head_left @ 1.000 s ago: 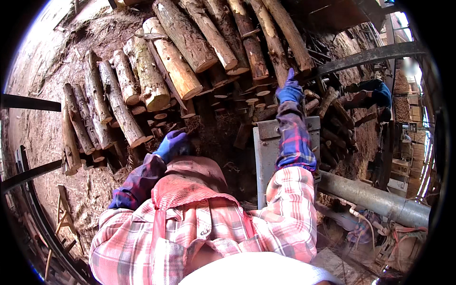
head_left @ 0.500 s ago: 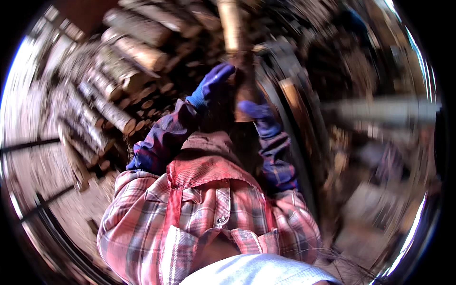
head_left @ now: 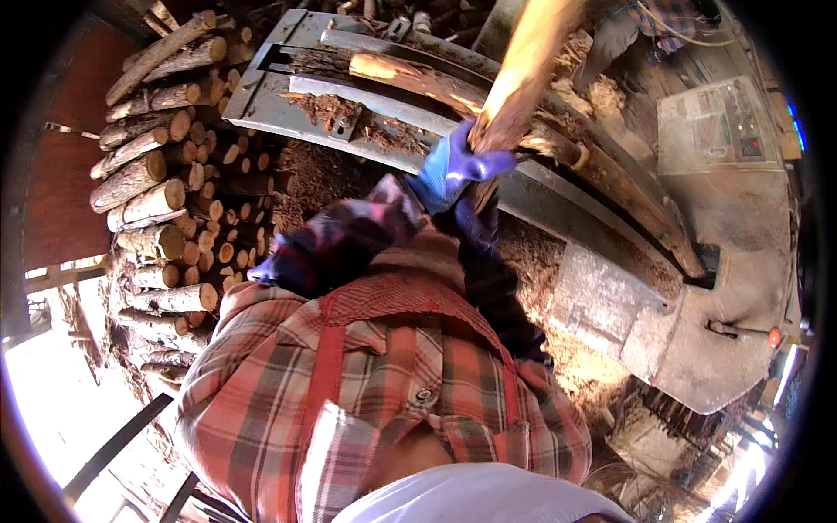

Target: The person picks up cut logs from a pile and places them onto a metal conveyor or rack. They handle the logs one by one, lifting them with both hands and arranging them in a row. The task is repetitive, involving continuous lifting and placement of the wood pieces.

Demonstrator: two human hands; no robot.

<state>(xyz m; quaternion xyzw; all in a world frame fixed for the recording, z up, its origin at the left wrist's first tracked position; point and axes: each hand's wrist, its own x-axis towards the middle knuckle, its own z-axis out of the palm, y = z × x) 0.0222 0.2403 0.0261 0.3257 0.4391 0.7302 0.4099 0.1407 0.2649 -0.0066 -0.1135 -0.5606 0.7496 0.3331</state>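
Observation:
A long, partly barked log (head_left: 526, 65) slants up and away from me over a metal feed bed (head_left: 540, 205). My left hand (head_left: 455, 170), in a blue and purple glove, is wrapped round it near its lower end. Just below, in shadow, my right hand (head_left: 476, 222) closes on the log's near end; its fingers are partly hidden. Beneath the raised log, another log (head_left: 423, 80) lies in the bed's channel. Farther right, a third log (head_left: 623, 179) runs along the channel to a dark opening in the machine housing.
Stacked logs (head_left: 166, 205) rise at the left. The machine housing at the right carries a control panel (head_left: 719, 122) and a lever with a red knob (head_left: 774, 337). Sawdust (head_left: 588, 357) lies beside the bed. Another person (head_left: 667, 30) is at the far upper right.
My view has swung right, from the log stack toward the machine bed. The held log has come with me and now slants over the channel; my hands are closer together on it.

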